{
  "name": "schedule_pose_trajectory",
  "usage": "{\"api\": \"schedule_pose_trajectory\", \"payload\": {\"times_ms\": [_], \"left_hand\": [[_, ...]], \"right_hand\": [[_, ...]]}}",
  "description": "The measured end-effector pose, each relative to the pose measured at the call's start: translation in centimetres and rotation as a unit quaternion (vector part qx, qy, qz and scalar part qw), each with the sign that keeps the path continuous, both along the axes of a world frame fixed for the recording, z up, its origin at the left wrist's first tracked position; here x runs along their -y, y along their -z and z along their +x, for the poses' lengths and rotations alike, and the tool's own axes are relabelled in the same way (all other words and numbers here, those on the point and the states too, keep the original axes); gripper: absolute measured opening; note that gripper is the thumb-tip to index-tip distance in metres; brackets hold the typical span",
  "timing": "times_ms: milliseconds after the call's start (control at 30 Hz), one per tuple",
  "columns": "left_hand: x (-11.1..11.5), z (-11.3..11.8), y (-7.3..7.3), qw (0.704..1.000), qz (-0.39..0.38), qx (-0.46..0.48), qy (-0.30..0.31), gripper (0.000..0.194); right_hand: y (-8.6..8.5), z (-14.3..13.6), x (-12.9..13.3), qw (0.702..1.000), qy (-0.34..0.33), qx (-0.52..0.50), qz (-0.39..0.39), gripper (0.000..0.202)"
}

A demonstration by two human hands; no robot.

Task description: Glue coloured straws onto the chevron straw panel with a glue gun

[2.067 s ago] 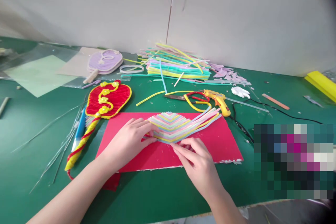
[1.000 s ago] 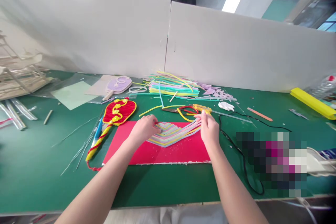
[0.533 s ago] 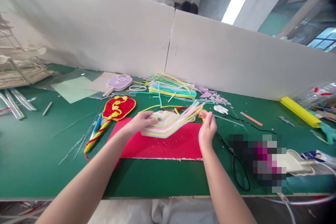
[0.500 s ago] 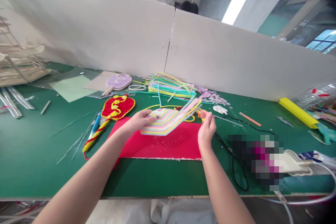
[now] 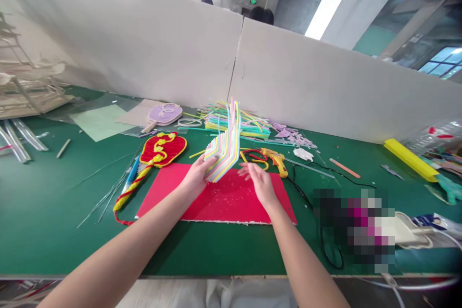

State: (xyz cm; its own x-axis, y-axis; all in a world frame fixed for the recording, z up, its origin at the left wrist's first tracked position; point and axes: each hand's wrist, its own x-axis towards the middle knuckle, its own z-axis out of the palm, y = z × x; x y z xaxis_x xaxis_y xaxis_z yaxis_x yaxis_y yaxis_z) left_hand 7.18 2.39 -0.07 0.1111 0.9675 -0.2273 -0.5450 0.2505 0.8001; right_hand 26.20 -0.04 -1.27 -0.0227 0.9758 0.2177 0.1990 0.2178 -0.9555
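Note:
My left hand (image 5: pixel 198 173) is closed on the lower left side of a striped piece of pastel pipe cleaners (image 5: pixel 225 159), which bend at an angle and lie side by side. Their long free ends point up, away from me. To the right of the piece, my right hand (image 5: pixel 260 183) hovers over the red board (image 5: pixel 231 207) with its fingers apart and nothing in them. A yellow-orange glue gun (image 5: pixel 277 161) lies at the board's back right corner. Behind the piece is a heap of loose pipe cleaners (image 5: pixel 252 127).
To the left lies a red fan (image 5: pixel 164 149) with a yellow wrapped handle, beside a blue pen (image 5: pixel 133 171). A purple fan (image 5: pixel 165 113) is farther back. A black cord (image 5: pixel 305 196) runs right, near a yellow bar (image 5: pixel 411 160). A white partition (image 5: pixel 306 77) stands behind the table.
The striped piece has turned so its free ends point upward instead of right. My right hand has moved left, away from the glue gun, and its fingers have spread.

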Motion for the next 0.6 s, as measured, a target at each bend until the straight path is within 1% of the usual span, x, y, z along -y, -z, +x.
{"api": "schedule_pose_trajectory", "payload": {"times_ms": [100,233,333,400,467,533,600], "left_hand": [[0.3,0.2,-0.2,0.999,-0.003,0.042,0.0,0.024],[0.8,0.5,-0.4,0.997,0.021,0.073,0.012,0.022],[0.9,0.6,-0.6,0.996,0.025,0.079,0.023,0.021],[0.9,0.5,-0.7,0.996,0.023,0.079,0.02,0.019],[0.8,0.3,-0.8,0.997,0.025,0.077,0.02,0.019],[0.6,0.0,-0.8,0.996,0.033,0.074,0.032,0.021],[0.4,-0.2,-0.7,0.995,0.046,0.067,0.054,0.025]], "right_hand": [[0.1,-1.2,0.5,0.999,-0.044,0.024,-0.006,0.038],[0.0,-2.6,1.1,0.997,-0.068,0.042,0.0,0.032],[0.0,-3.4,1.4,0.996,-0.086,0.038,-0.003,0.033],[0.1,-3.7,1.4,0.994,-0.107,0.008,-0.024,0.036],[0.2,-3.8,1.3,0.988,-0.131,-0.051,-0.057,0.041],[0.1,-3.9,1.3,0.975,-0.169,-0.109,-0.095,0.045],[0.0,-3.9,1.5,0.956,-0.224,-0.136,-0.134,0.046]]}}
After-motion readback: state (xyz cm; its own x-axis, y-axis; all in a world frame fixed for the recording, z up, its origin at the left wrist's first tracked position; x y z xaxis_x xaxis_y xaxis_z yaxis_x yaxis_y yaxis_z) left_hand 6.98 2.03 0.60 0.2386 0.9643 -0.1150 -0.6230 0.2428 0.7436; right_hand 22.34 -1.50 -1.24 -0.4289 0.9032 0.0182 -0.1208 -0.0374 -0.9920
